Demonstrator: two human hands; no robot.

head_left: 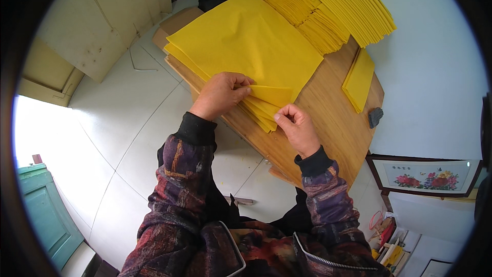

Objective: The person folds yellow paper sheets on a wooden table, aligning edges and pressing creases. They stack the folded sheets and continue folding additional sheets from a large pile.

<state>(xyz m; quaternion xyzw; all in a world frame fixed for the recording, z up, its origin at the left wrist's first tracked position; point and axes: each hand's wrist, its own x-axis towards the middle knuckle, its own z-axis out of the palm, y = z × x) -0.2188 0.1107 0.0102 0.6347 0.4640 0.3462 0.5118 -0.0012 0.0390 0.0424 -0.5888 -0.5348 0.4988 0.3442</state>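
One wooden table (pixel 333 107) spans the frame's centre and right, bearing overlapping yellow sheets (pixel 241 41) at upper centre, at least two but not exactly countable, which look light, soft and hard to damage, best taken by a corner or edge. At upper right lie one long stack (pixel 346 0), one shorter pile (pixel 325 28) and one folded bundle (pixel 359 79). The left hand (pixel 223 92) pinches a turned-back corner mid-frame, the right hand (pixel 298 131) pinches an edge just lower right, and one dark lump (pixel 375 117) sits at right.
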